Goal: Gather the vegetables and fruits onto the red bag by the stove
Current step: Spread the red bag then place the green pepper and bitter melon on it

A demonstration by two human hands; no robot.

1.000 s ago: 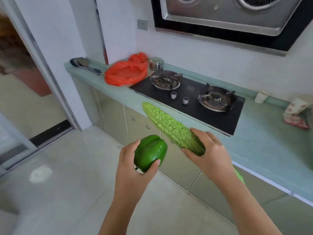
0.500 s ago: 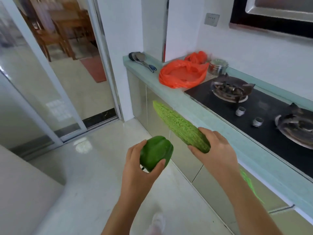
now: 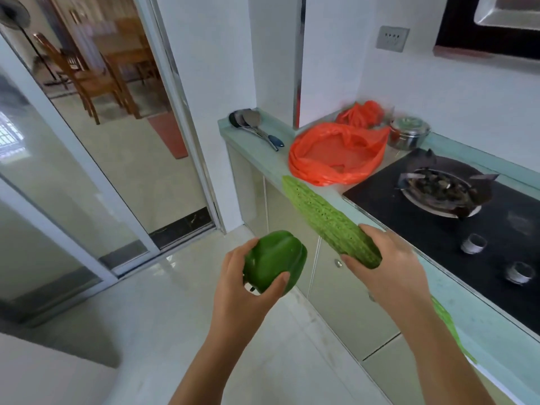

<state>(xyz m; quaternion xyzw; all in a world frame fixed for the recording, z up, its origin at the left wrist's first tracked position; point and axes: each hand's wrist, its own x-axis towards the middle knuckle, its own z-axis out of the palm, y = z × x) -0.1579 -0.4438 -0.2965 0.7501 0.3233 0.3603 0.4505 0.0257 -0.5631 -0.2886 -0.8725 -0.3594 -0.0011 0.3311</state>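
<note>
My left hand (image 3: 242,290) grips a glossy green bell pepper (image 3: 274,260) in front of the counter, over the floor. A long bumpy bitter gourd (image 3: 327,220) sits in my right hand (image 3: 385,276), its tip pointing up and left toward the red plastic bag (image 3: 336,153). The bag lies spread open on the pale green counter (image 3: 263,159), just left of the black gas stove (image 3: 444,217). Nothing lies on the bag that I can see. Both hands are short of the bag, below and in front of it.
Ladles (image 3: 251,124) lie at the counter's left end. A steel lidded pot (image 3: 409,133) and a second bunched red bag (image 3: 362,112) stand behind the open bag. Cabinet doors (image 3: 292,229) run below the counter. A glass sliding door (image 3: 73,171) is on the left.
I have come closer to the counter's left end, so the red bag looks larger and nearer. Both hands keep the same hold on the pepper and the gourd.
</note>
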